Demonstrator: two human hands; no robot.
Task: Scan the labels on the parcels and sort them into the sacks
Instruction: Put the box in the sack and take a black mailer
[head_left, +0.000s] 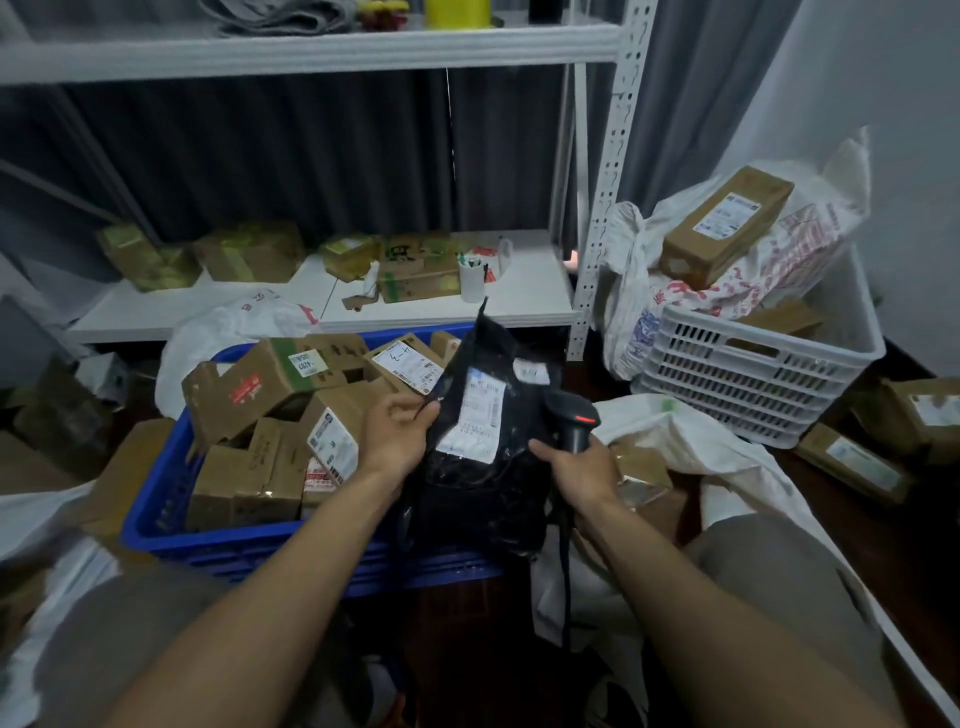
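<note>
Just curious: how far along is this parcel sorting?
Some done: a brown box sits on the sack in the white crate. In hand: left hand holds a black parcel, right hand grips the scanner. Left: the blue crate is piled with boxes.

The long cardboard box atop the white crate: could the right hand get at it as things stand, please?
Probably not yet: the right hand grips the scanner, so it cannot take hold, though the long cardboard box lies uncovered on the sack.
</note>
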